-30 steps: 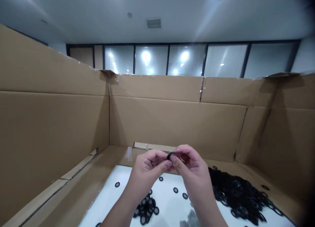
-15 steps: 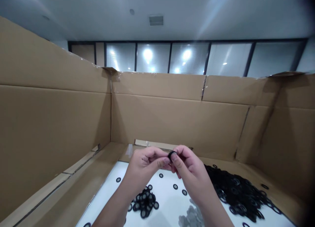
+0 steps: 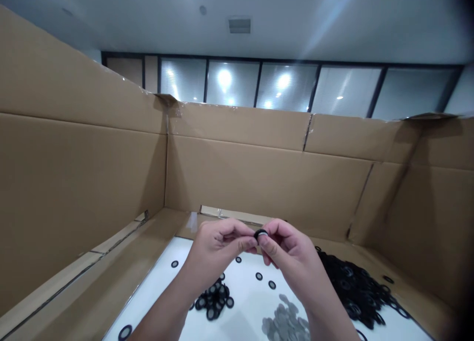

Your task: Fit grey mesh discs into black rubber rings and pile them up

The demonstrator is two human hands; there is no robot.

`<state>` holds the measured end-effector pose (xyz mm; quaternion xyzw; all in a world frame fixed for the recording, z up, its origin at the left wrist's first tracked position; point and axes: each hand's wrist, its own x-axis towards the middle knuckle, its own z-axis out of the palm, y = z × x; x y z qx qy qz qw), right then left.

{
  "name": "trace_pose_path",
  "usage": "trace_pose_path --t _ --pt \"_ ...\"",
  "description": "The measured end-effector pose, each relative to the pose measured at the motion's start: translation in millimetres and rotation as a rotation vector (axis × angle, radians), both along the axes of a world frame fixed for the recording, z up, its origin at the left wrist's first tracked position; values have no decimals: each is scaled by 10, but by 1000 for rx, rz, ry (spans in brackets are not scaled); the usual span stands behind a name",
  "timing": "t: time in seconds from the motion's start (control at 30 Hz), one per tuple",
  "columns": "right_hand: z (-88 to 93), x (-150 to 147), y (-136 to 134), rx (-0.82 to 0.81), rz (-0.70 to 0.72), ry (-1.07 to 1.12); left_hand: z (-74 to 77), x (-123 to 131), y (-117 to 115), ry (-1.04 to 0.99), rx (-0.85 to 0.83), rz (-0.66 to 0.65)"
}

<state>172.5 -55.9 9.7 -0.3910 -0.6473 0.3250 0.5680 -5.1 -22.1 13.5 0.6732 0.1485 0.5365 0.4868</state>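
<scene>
Both hands meet at the centre over the white surface [image 3: 240, 314]. My left hand [image 3: 227, 240] pinches the left side of a small black ring [image 3: 260, 233] between thumb and fingertips. At the ring's right side, my right hand [image 3: 283, 242] grips it the same way, and a pale disc edge shows inside the ring. Below the left wrist lies a pile of black rings with pale centres [image 3: 215, 299]. Translucent discs [image 3: 285, 323] are heaped near the right forearm. A large heap of black rings [image 3: 351, 286] is at the right.
Tall cardboard walls [image 3: 237, 178] enclose the surface at the back and sides. Several single rings with pale centres [image 3: 272, 284] lie scattered, one at the lower left [image 3: 125, 332]. A cardboard strip [image 3: 240, 215] runs along the back edge.
The view has shifted slightly, with the surface's contents appearing a little further left and up. A pale disc edge now shows in the ring between the fingers. Both hands keep their pinch.
</scene>
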Motion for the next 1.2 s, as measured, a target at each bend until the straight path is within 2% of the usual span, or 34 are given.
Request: trace_pose_path --t 0.2,0.4,0.6,0.7,0.93,1.07,1.2 --pt "-2 54 7 -38 -40 -45 -26 11 40 1 -132 -7" --pt "18 40 5 -45 -54 -33 17 -11 27 43 -134 -72" --pt "21 26 -20 -60 100 65 -37 -11 72 -11 -158 -145" --pt "33 58 -28 -84 132 50 -63 2 118 0 -153 -142" --pt "34 96 -26 -129 42 -83 -29 -17 111 87 -163 -180" --pt "13 84 7 -117 39 -38 -35 -11 94 90 -166 -120" --pt "26 113 -3 -120 48 -50 -31 -34 98 102 -154 -138"
